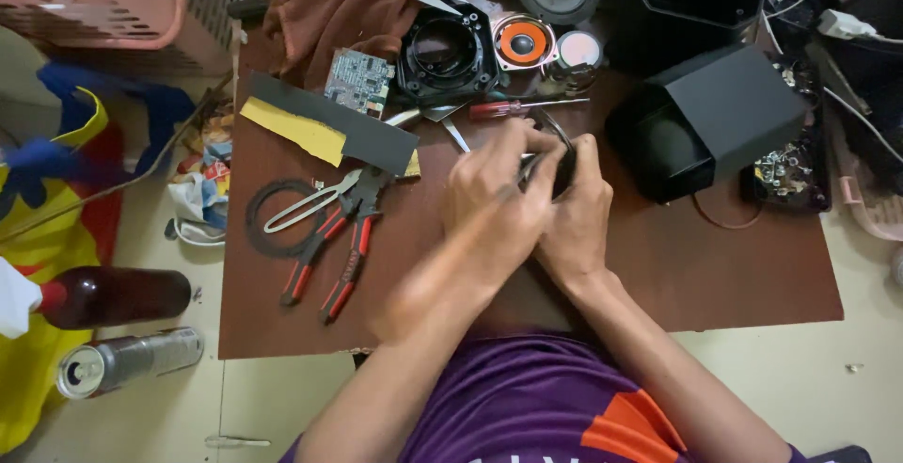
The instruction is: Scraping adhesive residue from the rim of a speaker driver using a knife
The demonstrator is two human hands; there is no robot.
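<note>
Both hands meet at counter (715,275) centre. Left hand (494,204) curled tight, fingers closed over a thin dark ring (564,148); right hand (576,214) closed on ring's far edge, thumb up. Ring mostly hidden btwn hands. Just left: red-handled pliers (339,251) w/ scissors (310,201). Behind: black sheet w/ yellow strip (324,124), green circuit board (357,79). Right: black angular housing (710,119).

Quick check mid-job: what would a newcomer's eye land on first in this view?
Both hands meet at the table's centre, the left hand and right hand closed around a small dark ring-like part. Left of them lie red-handled pliers; a black angular housing sits to the right.
</note>
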